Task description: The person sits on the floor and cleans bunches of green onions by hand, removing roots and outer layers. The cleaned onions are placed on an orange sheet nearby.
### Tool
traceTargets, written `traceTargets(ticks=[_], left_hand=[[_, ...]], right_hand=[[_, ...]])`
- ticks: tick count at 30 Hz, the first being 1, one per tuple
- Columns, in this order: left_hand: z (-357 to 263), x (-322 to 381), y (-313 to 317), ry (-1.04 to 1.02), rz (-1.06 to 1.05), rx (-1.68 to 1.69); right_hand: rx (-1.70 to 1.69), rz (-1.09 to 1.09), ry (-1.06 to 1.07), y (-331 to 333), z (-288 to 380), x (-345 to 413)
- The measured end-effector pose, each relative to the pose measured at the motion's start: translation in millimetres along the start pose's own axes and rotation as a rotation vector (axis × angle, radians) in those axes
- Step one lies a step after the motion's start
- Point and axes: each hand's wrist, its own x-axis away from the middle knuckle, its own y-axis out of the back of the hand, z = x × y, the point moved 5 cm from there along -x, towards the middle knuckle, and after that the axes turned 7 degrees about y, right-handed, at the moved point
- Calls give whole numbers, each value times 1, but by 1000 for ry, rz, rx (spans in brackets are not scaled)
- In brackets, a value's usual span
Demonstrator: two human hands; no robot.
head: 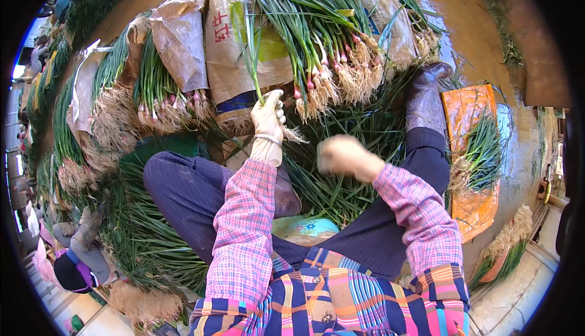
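My left hand (268,119), in a pale glove with a band at the wrist, grips a green garlic stalk (257,82). Its leaves point up and away over a woven sack (247,20), and pale roots (293,135) stick out below the fist. My right hand (345,157) is motion-blurred, so its fingers and anything in them cannot be made out. It hovers right of the left hand, above loose green leaves (333,194) between my legs. Just beyond lies a large pile of green garlic (320,57), its pinkish bulbs and bushy roots facing me.
More bundles (157,103) with sacks over them curve away leftward. An orange sack (470,212) bearing a small bunch (480,153) lies right of my boot (427,94). Another person (77,263) sits at lower left, near leaf heaps (151,226). Wet muddy floor (461,30) stretches at upper right.
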Motion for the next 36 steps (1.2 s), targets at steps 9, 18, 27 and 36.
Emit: traceTargets(ticks=[9,18,27,36], left_hand=[[8,18,-20,32,69,-138],[32,37,-11,165,245,-199],[31,52,-12,183,349,-133],[23,60,-10,85,191,-310]], right_hand=[[73,-668,-271,71,-34,-74],[-727,-408,-60,52,-8,-29],[-1501,-426,-135,18,-32,-91],[-13,-720,135,71,10,-75]])
